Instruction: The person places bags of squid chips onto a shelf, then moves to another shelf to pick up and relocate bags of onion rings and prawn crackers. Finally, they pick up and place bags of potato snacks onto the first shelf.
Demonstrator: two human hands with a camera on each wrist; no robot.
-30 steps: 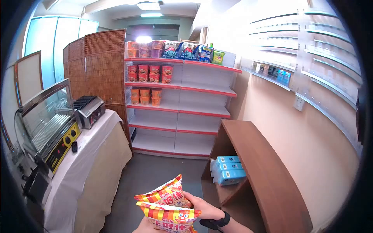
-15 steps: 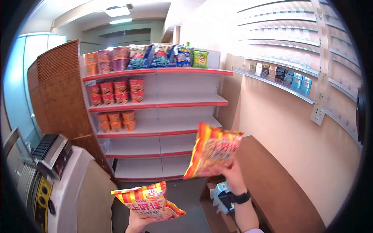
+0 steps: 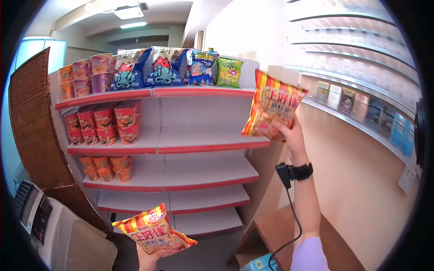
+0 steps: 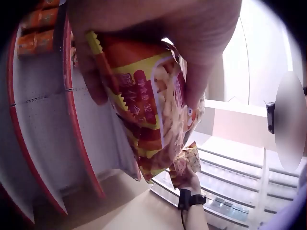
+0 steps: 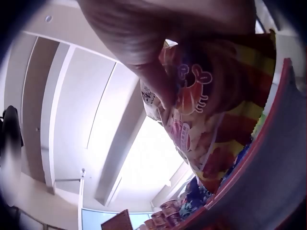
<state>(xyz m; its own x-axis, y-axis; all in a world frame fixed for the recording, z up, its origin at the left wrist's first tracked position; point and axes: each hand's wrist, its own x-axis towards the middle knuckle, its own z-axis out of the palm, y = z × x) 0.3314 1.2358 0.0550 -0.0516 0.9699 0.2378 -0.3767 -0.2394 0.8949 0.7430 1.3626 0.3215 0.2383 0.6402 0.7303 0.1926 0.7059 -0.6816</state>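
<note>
My right hand grips a red-and-yellow snack bag, raised at the right end of the top shelf. In the right wrist view the thumb presses that bag close by the shelf's red edge. Lower down, my left hand holds a similar snack bag from below, its printed front toward me. The left wrist view shows fingers and thumb on either side of this bag. Nearest the raised bag on the top shelf stands a green snack bag.
Blue octopus-print bags and purple cups fill the top shelf's left. Red noodle cups and orange cups stand below. A brown counter is at lower right, a wall rack with small boxes above it.
The two bags, together at first, have been parted. My right hand has lifted its bag up and right to top-shelf height. The shelves look closer, and the left bag has moved left.
</note>
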